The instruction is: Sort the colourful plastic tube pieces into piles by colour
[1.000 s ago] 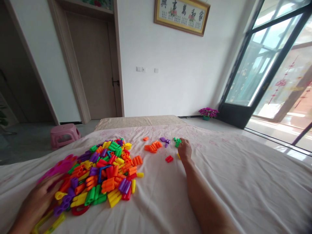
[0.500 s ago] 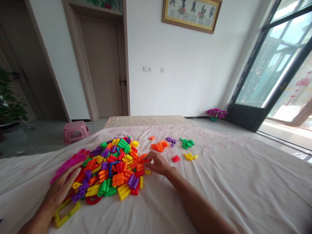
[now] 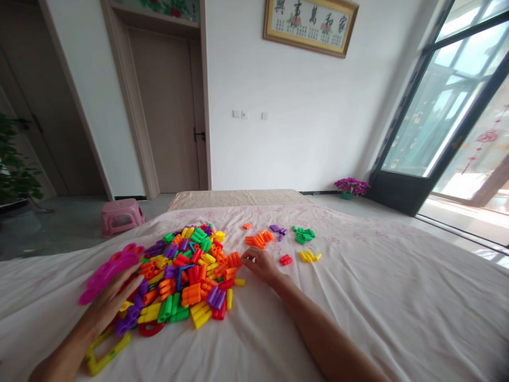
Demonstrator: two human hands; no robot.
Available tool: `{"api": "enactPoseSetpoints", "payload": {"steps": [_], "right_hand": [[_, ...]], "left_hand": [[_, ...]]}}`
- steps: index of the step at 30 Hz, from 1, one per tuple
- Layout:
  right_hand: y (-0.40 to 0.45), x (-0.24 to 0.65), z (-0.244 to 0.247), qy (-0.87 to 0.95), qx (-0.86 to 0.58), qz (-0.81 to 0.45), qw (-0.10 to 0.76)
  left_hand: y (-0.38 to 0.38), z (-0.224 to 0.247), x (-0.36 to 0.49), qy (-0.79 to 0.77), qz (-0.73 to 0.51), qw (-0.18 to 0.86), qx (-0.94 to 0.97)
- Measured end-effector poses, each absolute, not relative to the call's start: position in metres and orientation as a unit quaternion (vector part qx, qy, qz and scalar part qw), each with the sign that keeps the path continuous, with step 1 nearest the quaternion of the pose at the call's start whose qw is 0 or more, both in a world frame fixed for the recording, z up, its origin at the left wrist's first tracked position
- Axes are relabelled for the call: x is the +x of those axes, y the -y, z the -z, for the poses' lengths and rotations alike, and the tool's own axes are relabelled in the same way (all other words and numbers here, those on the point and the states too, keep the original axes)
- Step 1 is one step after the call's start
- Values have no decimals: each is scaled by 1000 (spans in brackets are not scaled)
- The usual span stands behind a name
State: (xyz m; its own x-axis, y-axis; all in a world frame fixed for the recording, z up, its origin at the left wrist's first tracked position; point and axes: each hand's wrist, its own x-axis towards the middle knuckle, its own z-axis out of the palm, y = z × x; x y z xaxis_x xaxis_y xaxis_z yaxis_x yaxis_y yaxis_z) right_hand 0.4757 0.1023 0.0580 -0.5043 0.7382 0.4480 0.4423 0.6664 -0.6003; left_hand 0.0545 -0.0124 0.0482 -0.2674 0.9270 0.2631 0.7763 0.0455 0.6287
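Note:
A heap of mixed plastic tube building blocks [image 3: 170, 281] in red, orange, yellow, green, purple and blue lies on the cloth. My left hand [image 3: 107, 300] is over its left side, fingers long and stretched out, beside a pink flower-edged plastic piece [image 3: 105, 276]. At the heap's right edge is my right hand [image 3: 260, 263], its fingers curled together. An orange block [image 3: 234, 259] sits right by those fingertips; whatever is between them is hidden. Under my left wrist lies a yellow frame-shaped piece [image 3: 107, 358], near a red ring [image 3: 151, 329].
Beyond my right hand are small single-colour groups: orange blocks [image 3: 259, 239], purple blocks [image 3: 279, 231], green blocks [image 3: 304, 235], red blocks [image 3: 285, 260] and yellow blocks [image 3: 309, 256]. The pale bedsheet [image 3: 377, 297] is wrinkled. A pink stool [image 3: 122, 216] stands at the left.
My left hand has slid up and to the right over the heap. My right hand has shifted slightly right, its fingers more curled.

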Motion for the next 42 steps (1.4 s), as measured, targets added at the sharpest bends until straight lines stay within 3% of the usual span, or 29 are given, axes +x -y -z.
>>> {"api": "enactPoseSetpoints", "payload": {"steps": [3,10,20,30,34,42], "right_hand": [[-99,475,-59,855,-314,-238,336],[-92,458,-57,888,-286,-189,308],[-119,488,-52,665,-549,-231,451],[-140,495,-46,578,-509,-313,556],[-129,488,-42,661,-478,-257,519],[-101,460,-48,869,-336,-113,346]], "left_hand": [[7,-42,53,-696,-368,191,587],[6,-40,55,-688,-397,174,583],[1,-47,65,-685,-401,162,587],[-3,-40,74,-673,-355,86,644],[-4,-40,74,-679,-333,69,651],[-6,-34,73,-671,-325,11,666]]}}
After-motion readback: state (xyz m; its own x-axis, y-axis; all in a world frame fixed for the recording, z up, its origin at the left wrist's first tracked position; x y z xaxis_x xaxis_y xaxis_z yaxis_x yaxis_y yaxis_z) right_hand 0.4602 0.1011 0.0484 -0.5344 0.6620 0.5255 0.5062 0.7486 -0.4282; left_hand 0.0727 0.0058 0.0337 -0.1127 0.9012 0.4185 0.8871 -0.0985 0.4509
